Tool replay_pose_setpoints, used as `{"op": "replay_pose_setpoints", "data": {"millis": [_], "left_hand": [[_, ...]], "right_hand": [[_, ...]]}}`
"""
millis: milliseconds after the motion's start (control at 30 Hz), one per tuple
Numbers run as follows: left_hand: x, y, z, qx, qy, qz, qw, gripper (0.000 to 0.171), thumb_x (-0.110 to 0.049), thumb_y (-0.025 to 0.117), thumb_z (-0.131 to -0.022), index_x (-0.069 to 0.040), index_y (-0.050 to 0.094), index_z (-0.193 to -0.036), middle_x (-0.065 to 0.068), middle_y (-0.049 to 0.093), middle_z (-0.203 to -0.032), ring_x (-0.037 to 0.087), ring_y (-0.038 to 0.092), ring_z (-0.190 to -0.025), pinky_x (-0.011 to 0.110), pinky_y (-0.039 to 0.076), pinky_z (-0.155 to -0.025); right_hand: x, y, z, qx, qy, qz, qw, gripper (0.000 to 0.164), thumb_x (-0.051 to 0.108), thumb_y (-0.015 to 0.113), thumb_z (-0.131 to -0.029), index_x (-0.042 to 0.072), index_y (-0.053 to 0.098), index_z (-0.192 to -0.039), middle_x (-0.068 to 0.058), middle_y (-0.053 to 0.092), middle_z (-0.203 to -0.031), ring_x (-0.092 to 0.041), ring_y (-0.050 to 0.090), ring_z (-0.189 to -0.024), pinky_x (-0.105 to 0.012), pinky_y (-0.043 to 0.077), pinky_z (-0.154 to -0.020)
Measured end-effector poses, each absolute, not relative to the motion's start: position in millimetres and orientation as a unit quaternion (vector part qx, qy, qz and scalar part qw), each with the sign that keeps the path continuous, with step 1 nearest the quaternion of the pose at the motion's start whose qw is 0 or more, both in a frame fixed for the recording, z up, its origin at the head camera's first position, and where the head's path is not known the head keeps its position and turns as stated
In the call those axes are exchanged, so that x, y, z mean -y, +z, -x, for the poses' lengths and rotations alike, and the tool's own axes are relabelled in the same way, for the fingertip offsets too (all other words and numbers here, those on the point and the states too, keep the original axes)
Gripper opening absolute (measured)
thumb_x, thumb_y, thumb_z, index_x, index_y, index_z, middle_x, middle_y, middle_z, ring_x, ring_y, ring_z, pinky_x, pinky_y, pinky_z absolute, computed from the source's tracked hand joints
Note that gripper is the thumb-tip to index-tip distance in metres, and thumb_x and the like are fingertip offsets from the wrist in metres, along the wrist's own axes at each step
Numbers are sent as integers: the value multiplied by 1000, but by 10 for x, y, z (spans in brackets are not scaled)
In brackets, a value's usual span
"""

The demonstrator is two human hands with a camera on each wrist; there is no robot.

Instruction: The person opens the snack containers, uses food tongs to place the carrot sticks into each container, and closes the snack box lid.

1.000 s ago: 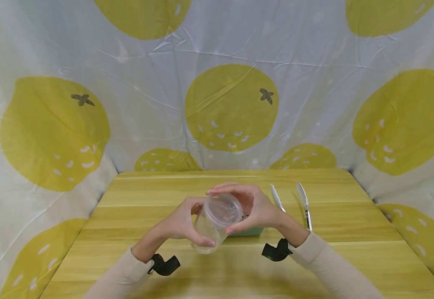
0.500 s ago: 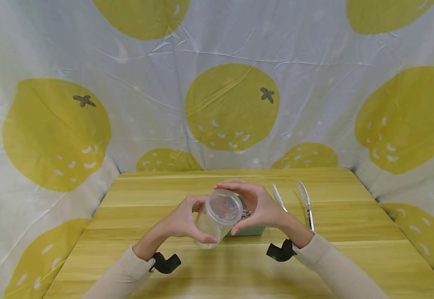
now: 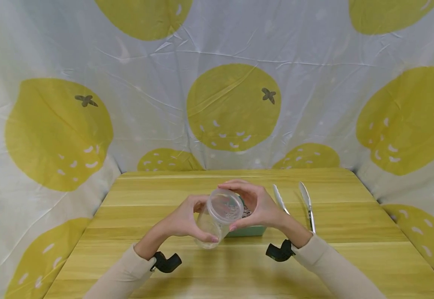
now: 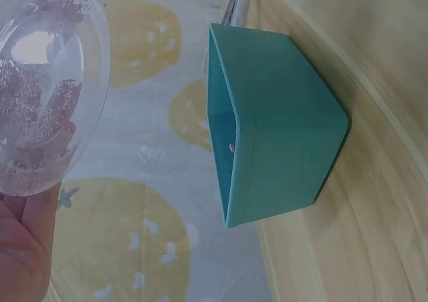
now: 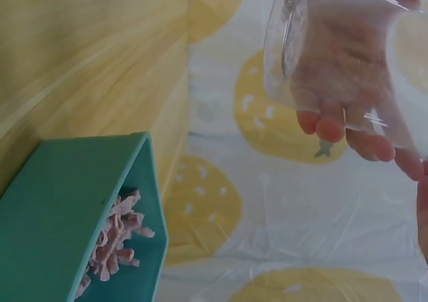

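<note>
A clear plastic jar is held tilted above the table, its translucent lid facing up and to the right. My left hand grips the jar's body, thumb across the near side. Fingers and thumb of my right hand curve round the lid from the right. White specks show on the lid in the left wrist view. Just behind the jar stands a teal box, partly hidden in the head view. Small pinkish-brown strips lie heaped inside it.
Metal tongs lie spread on the wooden table to the right of the box, partly behind my right forearm. A lemon-print cloth hangs behind and on both sides of the table.
Both hands and the jar have shifted slightly right and up. More of the teal box and its strips shows behind the jar. Both hands keep their hold.
</note>
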State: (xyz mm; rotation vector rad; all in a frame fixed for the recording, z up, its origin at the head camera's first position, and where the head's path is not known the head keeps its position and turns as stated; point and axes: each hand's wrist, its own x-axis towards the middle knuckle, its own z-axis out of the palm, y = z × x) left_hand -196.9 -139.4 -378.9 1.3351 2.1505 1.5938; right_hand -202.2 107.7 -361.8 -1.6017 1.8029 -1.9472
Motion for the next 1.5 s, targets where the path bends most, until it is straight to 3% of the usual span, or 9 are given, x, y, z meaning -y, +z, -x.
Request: {"op": "replay_pose_setpoints", "data": {"millis": [367,500,667,933,1233,1500], "left_hand": [[1419,-3807,1969,-723,529,-436,81,59,-13,92,-68,-9,67,-121,3,71,-110,20,67,-96,40,55,-82],[1444,-3810,1968,-735,522,-426,72,63,-15,93,-67,-12,67,-123,1,71,-111,20,67,-96,40,55,-83],[1449,-3806,1976,-749,513,-415,57,66,-18,93,-67,-13,65,-127,-1,70,-112,19,67,-97,40,55,-83],[1436,-3818,1993,-752,508,-418,55,63,-19,93,-68,-9,66,-124,-2,71,-110,19,68,-93,38,56,-81],[1436,-3813,1996,-741,510,-432,69,62,-23,93,-69,-12,66,-124,-1,71,-111,19,68,-94,39,55,-82],[1411,-3823,1974,-729,513,-449,72,63,-20,92,-68,-15,65,-126,-1,71,-113,20,68,-98,41,55,-84]], "right_hand": [[-1119,-3570,2121,-594,-596,536,67,81,4,89,-73,-13,46,-140,-31,44,-137,-35,44,-130,-45,40,-107],[-1139,-3554,2123,-602,-581,546,33,87,15,89,-75,-16,41,-142,-27,45,-139,-34,45,-128,-46,37,-109],[-1154,-3538,2097,-623,-575,530,-19,88,29,87,-77,-14,43,-141,-17,52,-135,-33,49,-120,-41,43,-103],[-1085,-3529,2011,-685,-525,500,-68,79,4,92,-68,-1,55,-138,-14,54,-132,-28,52,-111,-38,49,-92],[-1077,-3522,2059,-640,-556,530,-12,76,-7,90,-67,-7,55,-134,-17,51,-130,-33,50,-120,-41,48,-98],[-1113,-3519,2159,-589,-570,572,40,78,-2,91,-68,-9,53,-136,-22,49,-131,-35,46,-123,-42,44,-103]]}}
